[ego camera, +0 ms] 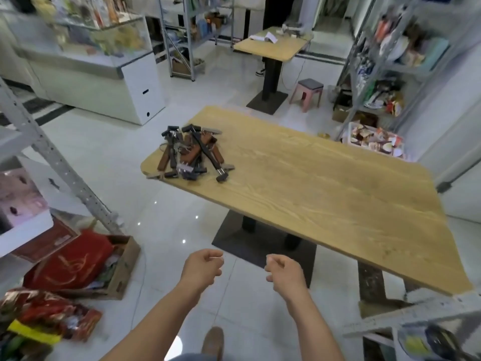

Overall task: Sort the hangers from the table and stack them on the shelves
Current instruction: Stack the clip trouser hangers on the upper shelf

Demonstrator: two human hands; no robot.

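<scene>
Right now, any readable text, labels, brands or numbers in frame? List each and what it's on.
None can be read.
Red bag in the cardboard box: a gold swirl design, no legible letters.
White boxes on the left shelf: small dark marks, too blurred to read.
White cabinet: a dark slot and a round dot, no text.
Packages on the right shelves: print too blurred to read.
Hangers and table: no markings visible.

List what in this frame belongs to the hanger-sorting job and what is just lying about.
Part of the job:
- pile of hangers on the wooden table
- left hand and right hand, both empty, short of the table
- metal shelf at left

Lying about:
- pink stool
- far table
- cardboard box with red bag
- display counter
</scene>
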